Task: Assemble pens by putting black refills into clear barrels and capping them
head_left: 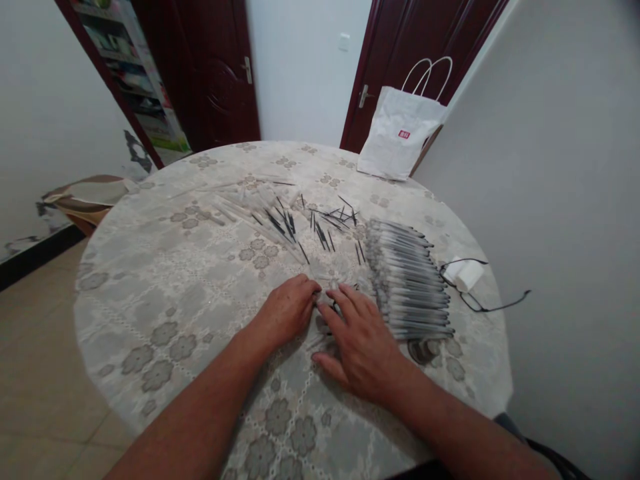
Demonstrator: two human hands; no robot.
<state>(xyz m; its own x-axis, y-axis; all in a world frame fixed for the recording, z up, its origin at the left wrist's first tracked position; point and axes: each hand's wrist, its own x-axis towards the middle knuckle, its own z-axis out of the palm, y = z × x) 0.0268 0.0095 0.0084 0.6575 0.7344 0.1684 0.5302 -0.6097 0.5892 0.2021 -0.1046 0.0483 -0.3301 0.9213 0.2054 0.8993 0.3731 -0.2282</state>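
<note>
My left hand point(290, 308) rests on the table with its fingers curled and pressed together; what they hold, if anything, is hidden. Beside it, my right hand point(363, 340) lies palm down, thumb and fingers spread over small clear and dark pieces it partly covers. To the right of the hands is a stack of capped pens point(410, 277) with clear barrels, laid in a row. Beyond the hands lie loose short black sticks point(285, 223), which look like pen parts. Whitish clear tubes point(233, 210) are scattered to their left.
A round table with a patterned cloth point(195, 360) carries everything. Black-framed glasses point(475, 303) and a white crumpled item point(465, 273) lie at the right edge. A white paper bag point(400, 133) stands at the back right, near the wall. A dark round object point(423, 351) sits below the pens.
</note>
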